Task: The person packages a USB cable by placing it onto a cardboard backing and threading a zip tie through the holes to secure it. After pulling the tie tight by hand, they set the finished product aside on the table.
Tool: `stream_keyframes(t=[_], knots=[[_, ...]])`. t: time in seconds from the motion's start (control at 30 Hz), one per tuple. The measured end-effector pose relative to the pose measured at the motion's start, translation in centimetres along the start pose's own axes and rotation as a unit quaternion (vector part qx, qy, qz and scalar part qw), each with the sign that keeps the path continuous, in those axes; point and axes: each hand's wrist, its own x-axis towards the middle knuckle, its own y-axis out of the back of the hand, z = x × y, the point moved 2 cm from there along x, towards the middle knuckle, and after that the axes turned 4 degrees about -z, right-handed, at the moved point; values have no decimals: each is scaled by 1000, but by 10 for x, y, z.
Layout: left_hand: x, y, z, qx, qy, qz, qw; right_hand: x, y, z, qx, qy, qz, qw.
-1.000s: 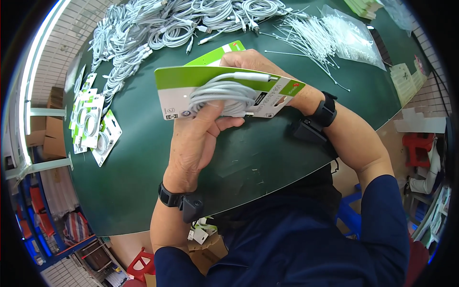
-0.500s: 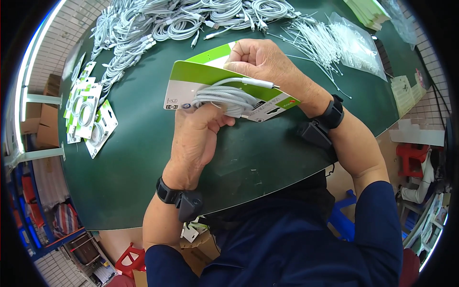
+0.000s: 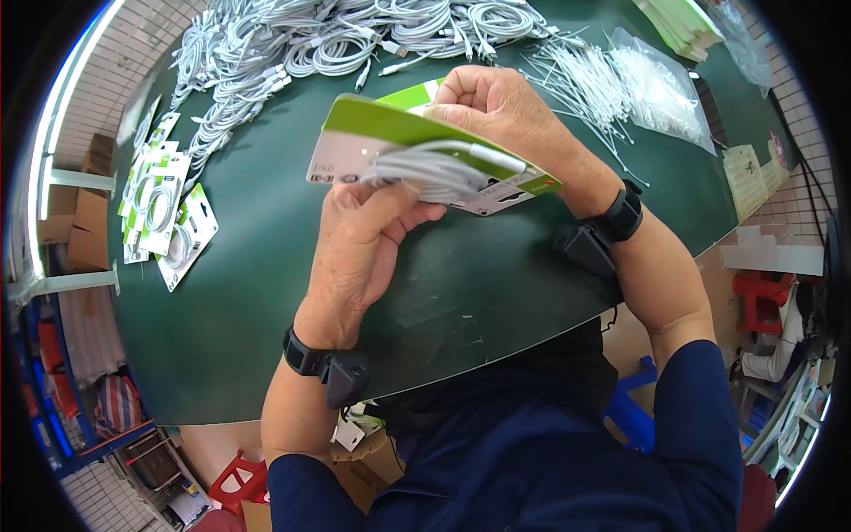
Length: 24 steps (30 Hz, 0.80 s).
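Observation:
A coiled white cable (image 3: 425, 176) lies against a green-and-white packaging card (image 3: 377, 120), which is held tilted above the table. My left hand (image 3: 359, 239) is closed on the card's lower edge and the coil, thumb over the cable. At the card's far side my right hand (image 3: 492, 106) is closed, its fingers curled and thumb pressed in. What those fingers pinch is hidden behind the card. One plug end of the cable points right along the card's front.
Many loose white cables (image 3: 337, 49) are heaped along the table's far side. White cable ties (image 3: 581, 84) lie spread at the far right, beside a plastic bag (image 3: 665, 93) of more ties. Carded cables (image 3: 160, 208) are stacked at left; folded green cards (image 3: 678, 27) sit far right.
Both hands have lifted the card and cable slightly away from me. The card has tilted further, and the coil is blurred by motion.

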Motion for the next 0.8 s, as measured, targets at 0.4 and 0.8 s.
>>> stream_keyframes(t=[0.4, 0.8], knots=[[5, 3, -9, 44, 16, 21, 999, 7, 17, 24, -46, 63, -70, 994], [4, 3, -6, 87, -21, 25, 996, 8, 20, 17, 46, 28, -75, 996]])
